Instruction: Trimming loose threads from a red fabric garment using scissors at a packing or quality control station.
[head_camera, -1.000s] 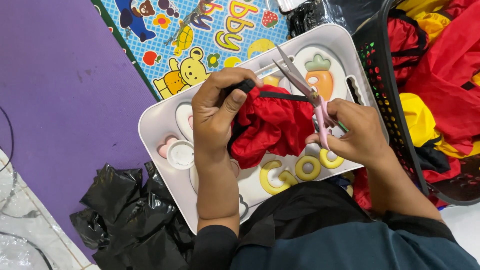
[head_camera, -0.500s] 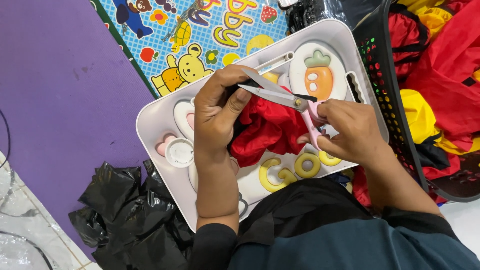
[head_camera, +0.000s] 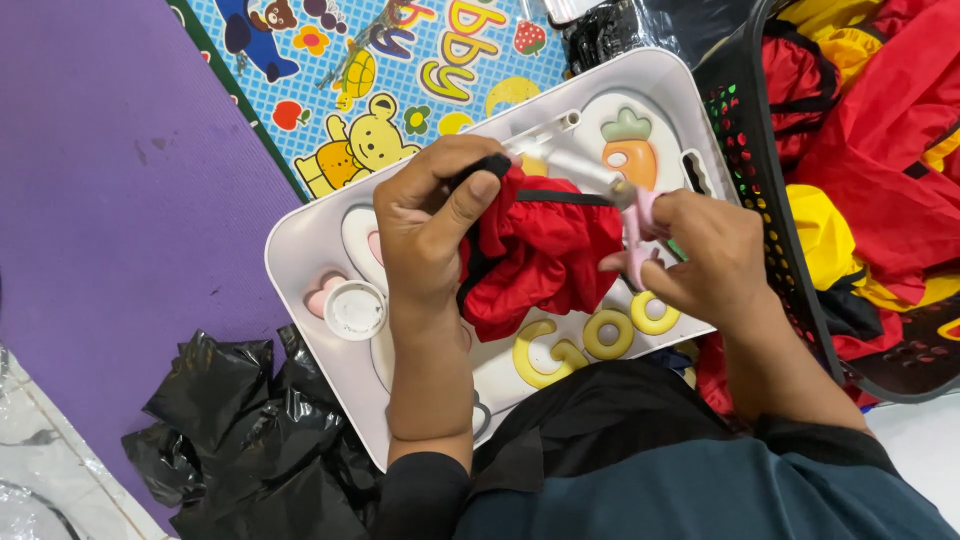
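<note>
Floor: purple mat (head_camera: 110, 190) at left, cartoon play mat (head_camera: 400, 70) top centre, crumpled black plastic bag (head_camera: 250, 440) lower left.
Surface: white lap tray (head_camera: 300, 250), centre frame, w/ raised shapes.
Left hand (head_camera: 430, 235): closed, pinching black trim of red cloth (head_camera: 545, 255), bunched soft over tray centre.
Right hand (head_camera: 700, 260): fingers closed round pink-handled scissors (head_camera: 610, 190); blades at trim, can't tell if open.
Right: black mesh basket (head_camera: 760, 170), red & yellow fabric, cut off by frame.
</note>
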